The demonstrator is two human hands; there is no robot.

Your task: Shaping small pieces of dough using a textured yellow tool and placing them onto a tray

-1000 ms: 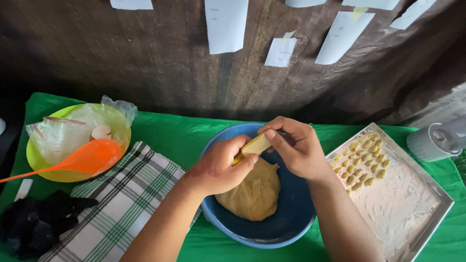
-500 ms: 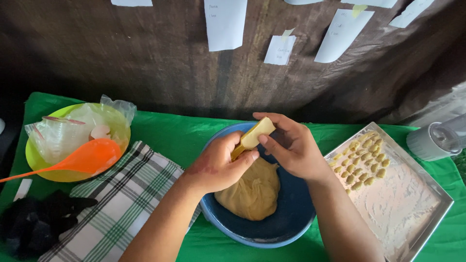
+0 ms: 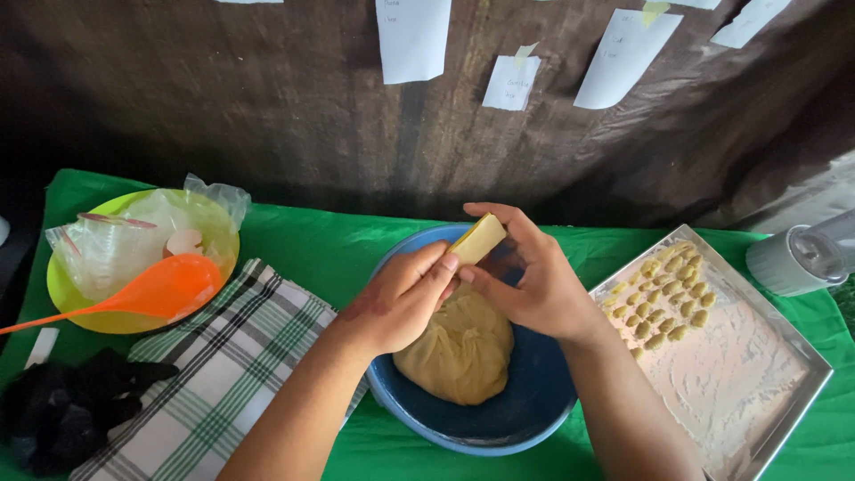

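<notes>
A blue bowl (image 3: 534, 405) in front of me holds a big lump of tan dough (image 3: 459, 352). Above it, my left hand (image 3: 401, 298) and my right hand (image 3: 525, 276) together pinch a small flattened piece of pale yellow dough (image 3: 477, 239), stretched between their fingertips. To the right lies a metal tray (image 3: 793, 405) dusted with flour, with several small dough pieces (image 3: 668, 298) lined up at its far end.
At the left a yellow-green bowl (image 3: 62, 298) holds clear plastic bags and an orange ladle (image 3: 142, 294). A checked cloth (image 3: 205, 383) and a black cloth (image 3: 67, 414) lie near it. A white-grey container (image 3: 793, 258) stands far right. Paper notes hang on the dark wall.
Both hands have lifted slightly above the bowl and worked the small dough piece flatter and more upright between the fingers.
</notes>
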